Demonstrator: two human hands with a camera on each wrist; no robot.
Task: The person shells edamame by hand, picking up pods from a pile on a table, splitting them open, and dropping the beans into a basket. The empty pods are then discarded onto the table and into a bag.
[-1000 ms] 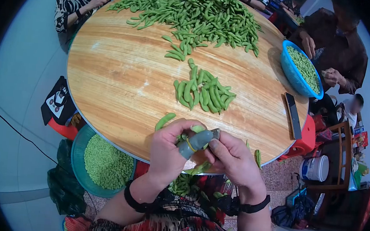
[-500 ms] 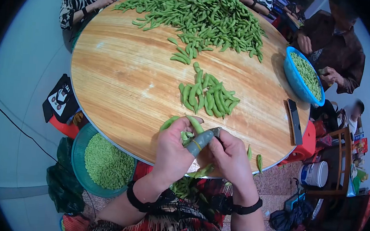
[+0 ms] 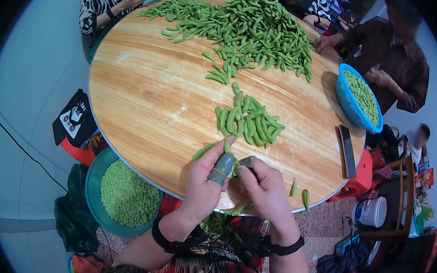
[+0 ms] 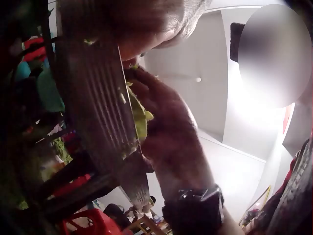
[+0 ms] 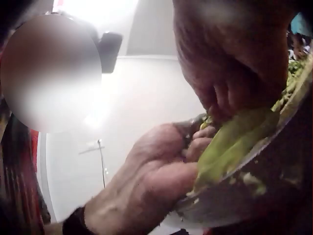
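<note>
My left hand (image 3: 202,181) is just above the near edge of the table, a grey-green rubber cover (image 3: 221,168) on its thumb. Between that thumb and the fingers it pinches a green soybean pod (image 3: 227,146), whose tip points away from me. Close on the right, my right hand (image 3: 266,186) has its fingers curled in at the pod's near end; a dark cover (image 3: 247,162) shows at its tip. What lies inside the right fingers is hidden. Flat pods (image 5: 234,139) hang over the table rim beneath both hands. A small group of whole pods (image 3: 255,126) lies ahead.
A big pod heap (image 3: 262,32) covers the table's (image 3: 145,89) far side. A teal basket of shelled beans (image 3: 90,198) stands low left. At right are a blue basin of beans (image 3: 342,97) and a phone (image 3: 347,152). Other people (image 3: 399,63) sit around the table.
My left thumb has swung upright over the pod, and the right hand has drawn slightly toward me. The person at the right now reaches to the heap. The view has shifted slightly.
</note>
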